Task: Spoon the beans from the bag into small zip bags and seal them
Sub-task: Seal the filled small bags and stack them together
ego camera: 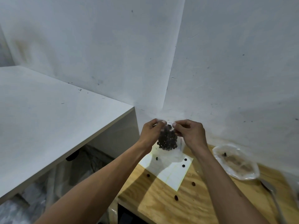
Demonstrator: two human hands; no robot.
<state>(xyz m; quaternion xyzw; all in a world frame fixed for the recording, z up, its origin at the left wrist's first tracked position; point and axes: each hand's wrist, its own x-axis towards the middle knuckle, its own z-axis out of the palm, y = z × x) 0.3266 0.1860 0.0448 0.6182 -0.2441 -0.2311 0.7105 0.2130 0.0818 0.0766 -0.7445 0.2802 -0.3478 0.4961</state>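
**Sealing in mid-air: where we could lose the beans**

We hold the small zip bag (168,138) up above the table (161,204), our left hand (151,133) and right hand (188,133) each pinching its top edge, fingers (174,125) pressed together on the strip from either side. The beans (167,140) hang in a dark clump at the bottom, filling much of the bag.

We cannot tell whether the zip is closed along its whole length. If we let go with a gap left in the middle, beans could spill when the bag tips. A bean caught in the track would also stop the seal.

Loose beans (183,166) already lie on the white sheet (171,173) and the wood, so spillage is a real risk. The big bag (236,164) and spoon (269,188) sit to the right, near our right forearm, which could knock them.
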